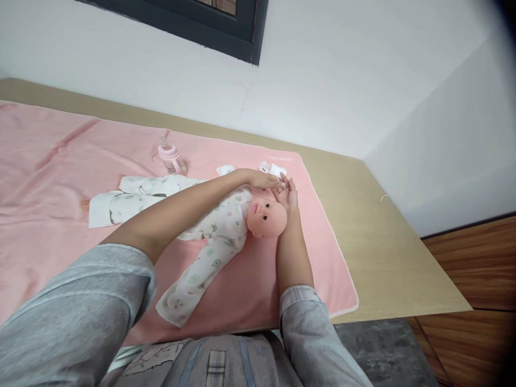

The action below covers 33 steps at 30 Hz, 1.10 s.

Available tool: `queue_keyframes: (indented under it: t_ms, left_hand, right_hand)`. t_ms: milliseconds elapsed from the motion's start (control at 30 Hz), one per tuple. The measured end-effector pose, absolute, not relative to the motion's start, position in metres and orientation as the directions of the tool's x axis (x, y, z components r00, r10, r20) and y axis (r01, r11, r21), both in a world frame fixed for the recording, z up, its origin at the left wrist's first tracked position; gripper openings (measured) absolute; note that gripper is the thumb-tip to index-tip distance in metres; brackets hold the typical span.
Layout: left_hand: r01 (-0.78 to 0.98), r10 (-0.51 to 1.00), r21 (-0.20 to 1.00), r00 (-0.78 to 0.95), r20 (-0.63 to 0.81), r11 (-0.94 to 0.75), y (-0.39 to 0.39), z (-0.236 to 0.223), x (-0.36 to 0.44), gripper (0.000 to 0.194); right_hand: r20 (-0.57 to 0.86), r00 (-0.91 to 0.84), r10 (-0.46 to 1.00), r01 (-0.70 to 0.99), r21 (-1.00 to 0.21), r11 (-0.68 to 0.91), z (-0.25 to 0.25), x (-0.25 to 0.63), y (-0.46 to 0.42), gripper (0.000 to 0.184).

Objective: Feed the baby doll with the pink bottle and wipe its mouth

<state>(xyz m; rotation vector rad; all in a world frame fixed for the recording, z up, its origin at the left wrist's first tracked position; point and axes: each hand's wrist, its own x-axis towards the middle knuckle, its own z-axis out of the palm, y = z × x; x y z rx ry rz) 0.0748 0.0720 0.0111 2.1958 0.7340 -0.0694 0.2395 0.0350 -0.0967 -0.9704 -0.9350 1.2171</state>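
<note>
My right hand (289,194) lies open and flat against the top of the doll's head (266,216), fingers pointing away from me, cupping the crown rather than gripping it. My left hand (266,181) comes across over the doll's chest, fingers loosely open, and meets the right just above the head; it holds nothing that I can see, only touching near the crown. The doll (209,226) lies on its back across the pink towel (48,161), face turned toward me, dressed in a white printed sleepsuit, one sleeve stretched out toward my lap and the legs running away to my left. To do this well, I judge I should keep the right palm under the curve of the head so it does not roll, and let the left work lightly, without pressing on the face. Just beyond my hands lie two small white cloths (226,170), and farther left a pink bottle (171,156) stands upright near the doll's legs. The towel covers most of the tabletop (387,258), which runs bare to my right, against the white wall.
</note>
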Motion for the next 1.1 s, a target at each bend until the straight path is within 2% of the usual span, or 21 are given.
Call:
queue_keyframes:
  t_ms: [133,200,267,367,500,667,767,933,1100]
  left_hand:
    - [0.555,0.653,0.58,0.755,-0.051,-0.597,0.066,0.029,0.048,0.065]
    - [0.529,0.723,0.633,0.687,0.071,-0.564,0.062,0.033,0.033,0.064]
    - [0.461,0.763,0.723,0.631,0.141,-0.515,0.057,0.034,0.022,0.062]
    - [0.291,0.737,0.844,0.655,0.167,-0.449,0.047,0.034,0.011,0.063]
    - [0.046,0.607,0.948,0.778,0.163,-0.314,0.029,0.035,0.0,0.066]
    - [-0.027,0.583,0.992,0.807,0.092,-0.119,0.01,0.037,-0.014,0.058]
    - [-0.005,0.599,0.996,0.799,0.055,-0.084,0.004,0.035,-0.023,0.047]
    - [0.084,0.644,0.97,0.76,0.087,-0.23,-0.006,0.034,-0.037,0.028]
    - [0.043,0.678,0.87,0.647,0.35,-0.49,-0.018,0.038,-0.043,0.023]
  right_hand:
    - [0.125,0.159,0.979,-0.435,-0.882,0.183,-0.08,0.241,0.033,0.047]
    - [0.174,0.171,0.97,-0.497,-0.835,0.238,-0.065,0.241,0.028,0.04]
    - [0.221,0.151,0.964,-0.46,-0.847,0.266,-0.047,0.238,0.021,0.035]
    - [0.247,0.044,0.968,-0.317,-0.915,0.248,-0.018,0.228,0.006,0.036]
    - [0.261,-0.177,0.949,-0.188,-0.955,0.228,0.01,0.212,-0.014,0.034]
    - [0.314,-0.333,0.889,-0.11,-0.95,0.294,0.028,0.2,-0.03,0.03]
    - [0.3,-0.368,0.88,-0.062,-0.952,0.299,0.033,0.197,-0.035,0.031]
    - [0.303,-0.384,0.872,-0.003,-0.945,0.327,0.04,0.192,-0.041,0.026]
    - [0.297,-0.367,0.882,0.029,-0.944,0.33,0.045,0.184,-0.045,0.037]
